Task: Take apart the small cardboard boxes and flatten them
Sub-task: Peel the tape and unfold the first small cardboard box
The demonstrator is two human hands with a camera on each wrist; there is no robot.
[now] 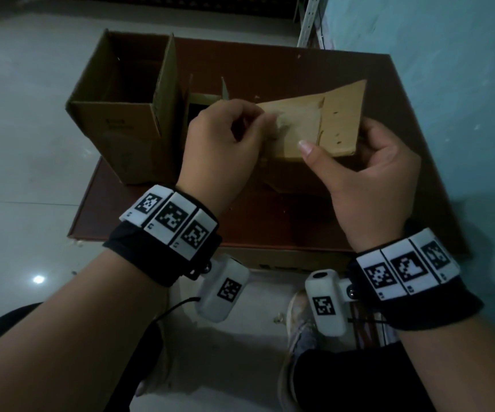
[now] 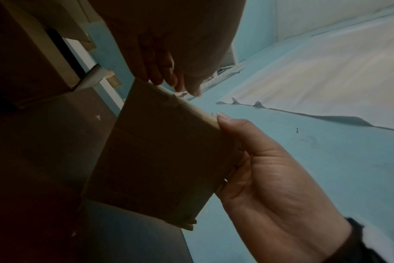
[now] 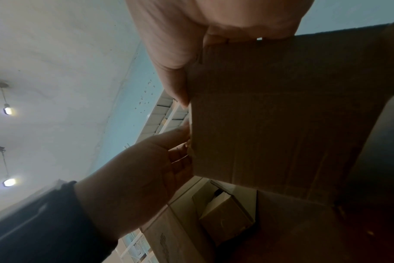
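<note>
Holding a small light-brown cardboard box (image 1: 314,126) in the air above the dark reddish-brown counter (image 1: 285,224), the person is working at one of its ends with both hands. The right hand (image 1: 368,179) is gripping the box from the 5 o'clock side, thumb lying on the near face and the other fingers curled behind the panel that carries a row of small holes. The left hand (image 1: 225,144) is coming in from 9 o'clock, its fingers curled and pinching a pale, crumpled flap or strip of tape at the box's left end; which of the two it is cannot be told. The box's long axis is running from 8 o'clock up toward 2 o'clock, so the end being opened is lying nearest the left grip, while the right grip is acting as the anchor. Judging from this, the coming pull should be going away from the right hand, along that axis, to free the end before the walls can be pressed flat. At 10 o'clock on the counter a larger open brown cardboard carton (image 1: 121,114) is standing upright, with another small box (image 3: 227,218) just beside it.
</note>
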